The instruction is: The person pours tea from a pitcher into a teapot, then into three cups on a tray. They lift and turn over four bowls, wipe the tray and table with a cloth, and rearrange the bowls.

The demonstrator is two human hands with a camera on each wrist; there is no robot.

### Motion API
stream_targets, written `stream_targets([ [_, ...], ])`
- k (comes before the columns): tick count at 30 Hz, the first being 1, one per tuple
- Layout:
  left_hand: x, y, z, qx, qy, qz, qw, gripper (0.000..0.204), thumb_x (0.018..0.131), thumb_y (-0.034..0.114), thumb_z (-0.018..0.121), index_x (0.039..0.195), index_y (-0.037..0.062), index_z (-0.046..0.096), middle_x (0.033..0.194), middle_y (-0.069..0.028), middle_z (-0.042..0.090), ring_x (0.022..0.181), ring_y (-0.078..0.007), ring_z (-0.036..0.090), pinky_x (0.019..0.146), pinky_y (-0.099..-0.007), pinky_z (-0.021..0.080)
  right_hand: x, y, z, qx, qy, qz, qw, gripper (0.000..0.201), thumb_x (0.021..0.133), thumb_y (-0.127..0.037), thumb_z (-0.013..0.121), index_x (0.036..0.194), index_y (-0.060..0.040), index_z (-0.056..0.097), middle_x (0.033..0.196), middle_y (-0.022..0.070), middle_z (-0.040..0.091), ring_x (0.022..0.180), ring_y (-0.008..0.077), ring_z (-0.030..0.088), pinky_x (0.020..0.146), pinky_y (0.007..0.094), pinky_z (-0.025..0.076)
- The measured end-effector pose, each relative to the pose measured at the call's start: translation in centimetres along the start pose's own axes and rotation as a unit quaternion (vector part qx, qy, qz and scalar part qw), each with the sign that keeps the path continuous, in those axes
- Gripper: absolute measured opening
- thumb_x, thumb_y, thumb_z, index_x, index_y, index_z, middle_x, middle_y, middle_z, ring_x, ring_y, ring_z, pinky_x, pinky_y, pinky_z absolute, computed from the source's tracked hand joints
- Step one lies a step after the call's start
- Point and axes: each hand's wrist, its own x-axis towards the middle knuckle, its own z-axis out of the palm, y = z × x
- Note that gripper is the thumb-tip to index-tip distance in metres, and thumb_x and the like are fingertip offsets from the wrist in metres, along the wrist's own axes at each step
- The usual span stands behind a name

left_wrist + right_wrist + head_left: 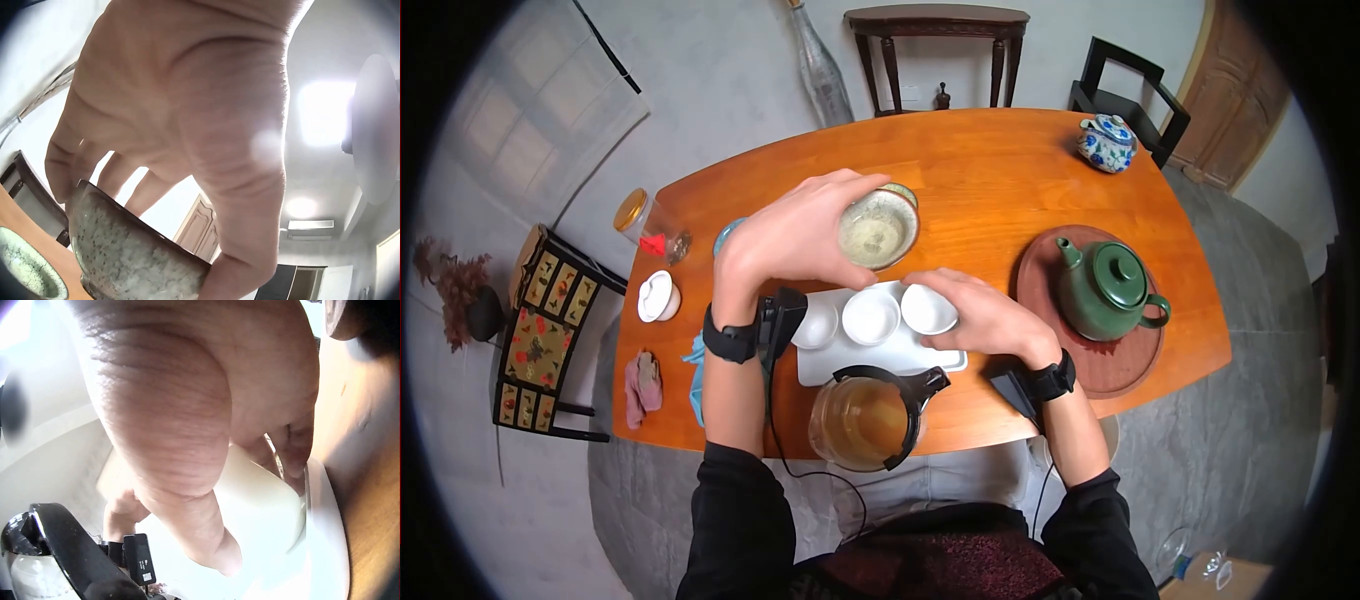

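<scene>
In the head view my left hand grips a speckled, grey-green bowl by its rim, thumb on one side and fingers on the other. Pale liquid shows inside it. A green saucer lies beside the bowl in the left wrist view. My right hand holds a small white cup at the right end of a white tray; the cup leans a little. Two more white cups stand on that tray, a middle cup and a left cup partly covered by the wrist camera.
A glass pitcher of amber liquid with a black handle stands before the tray. To the right, a green teapot sits on a round wooden tray. A blue-and-white pot stands far right. Left are a white container and jar.
</scene>
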Motion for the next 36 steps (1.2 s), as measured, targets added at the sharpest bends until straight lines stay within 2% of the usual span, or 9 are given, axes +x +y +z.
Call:
stream_targets([
  [3, -1.3, 0.6, -0.4, -0.010, 0.012, -0.003, 1.000, 0.088, 0.054, 0.022, 0.080, 0.132, -0.0027, 0.049, 0.121, -0.0201, 0.058, 0.114, -0.0347, 0.057, 0.098, -0.0385, 0.045, 0.1, 0.0, 0.1, 0.011, 0.008, -0.009, 1.000, 0.060, 0.071, -0.016, 0.075, 0.125, -0.0050, 0.052, 0.113, 0.0200, 0.059, 0.111, 0.0379, 0.054, 0.095, 0.0417, 0.044],
  [5, -2.0, 0.7, -0.5, -0.025, 0.032, 0.009, 0.999, 0.086, 0.053, 0.020, 0.080, 0.130, -0.0030, 0.051, 0.122, -0.0207, 0.058, 0.117, -0.0362, 0.053, 0.099, -0.0377, 0.044, 0.1, 0.0, 0.1, 0.013, 0.009, -0.007, 1.000, 0.060, 0.071, -0.016, 0.075, 0.125, -0.0051, 0.052, 0.114, 0.0200, 0.059, 0.112, 0.0377, 0.054, 0.096, 0.0416, 0.044],
  [11, -3.0, 0.8, -0.9, -0.067, 0.038, 0.066, 0.995, 0.086, 0.053, 0.019, 0.081, 0.130, -0.0029, 0.051, 0.118, -0.0187, 0.058, 0.113, -0.0345, 0.055, 0.097, -0.0371, 0.045, 0.1, -0.4, 0.0, 0.016, 0.003, 0.017, 1.000, 0.060, 0.071, -0.015, 0.075, 0.126, -0.0052, 0.052, 0.116, 0.0199, 0.059, 0.113, 0.0367, 0.055, 0.097, 0.0412, 0.044],
  [20, -3.8, 0.5, -1.7, -0.124, 0.039, 0.095, 0.987, 0.083, 0.051, 0.017, 0.082, 0.128, -0.0006, 0.054, 0.114, -0.0163, 0.059, 0.107, -0.0321, 0.058, 0.091, -0.0347, 0.047, 0.2, -0.7, -0.1, 0.001, 0.010, 0.020, 1.000, 0.058, 0.072, -0.015, 0.075, 0.124, -0.0050, 0.053, 0.116, 0.0189, 0.060, 0.112, 0.0359, 0.056, 0.097, 0.0403, 0.045],
  [23, -4.0, 0.7, -2.3, -0.098, 0.018, 0.112, 0.989, 0.092, 0.050, 0.014, 0.082, 0.134, -0.0005, 0.050, 0.118, -0.0141, 0.058, 0.109, -0.0284, 0.058, 0.093, -0.0346, 0.045, 0.1, -0.6, 0.0, -0.006, 0.014, 0.015, 1.000, 0.058, 0.072, -0.014, 0.075, 0.124, -0.0052, 0.053, 0.116, 0.0188, 0.060, 0.111, 0.0359, 0.057, 0.097, 0.0401, 0.045],
  [27, -4.4, 0.6, -2.4, -0.092, 0.029, 0.110, 0.989, 0.092, 0.049, 0.014, 0.083, 0.134, -0.0003, 0.050, 0.118, -0.0138, 0.058, 0.109, -0.0282, 0.058, 0.093, -0.0343, 0.045, 0.2, -0.6, -0.1, -0.009, 0.015, 0.017, 1.000, 0.058, 0.071, -0.013, 0.075, 0.124, -0.0053, 0.053, 0.115, 0.0188, 0.060, 0.111, 0.0358, 0.057, 0.096, 0.0399, 0.045],
  [29, -4.4, 0.5, -2.5, -0.103, 0.034, 0.165, 0.980, 0.093, 0.049, 0.013, 0.083, 0.135, -0.0002, 0.050, 0.119, -0.0141, 0.058, 0.110, -0.0282, 0.058, 0.093, -0.0342, 0.045, 0.2, -0.6, -0.1, -0.008, 0.011, 0.018, 1.000, 0.058, 0.071, -0.013, 0.075, 0.124, -0.0053, 0.053, 0.115, 0.0187, 0.060, 0.110, 0.0359, 0.057, 0.096, 0.0399, 0.045],
  [36, -4.6, 1.1, -2.9, -0.113, 0.027, 0.151, 0.982, 0.096, 0.048, 0.015, 0.083, 0.136, -0.0017, 0.049, 0.122, -0.0159, 0.058, 0.110, -0.0286, 0.058, 0.094, -0.0345, 0.045, 0.1, -0.4, 0.0, -0.009, 0.016, 0.005, 1.000, 0.060, 0.071, -0.013, 0.075, 0.126, -0.0047, 0.052, 0.116, 0.0197, 0.060, 0.110, 0.0361, 0.057, 0.097, 0.0399, 0.045],
])
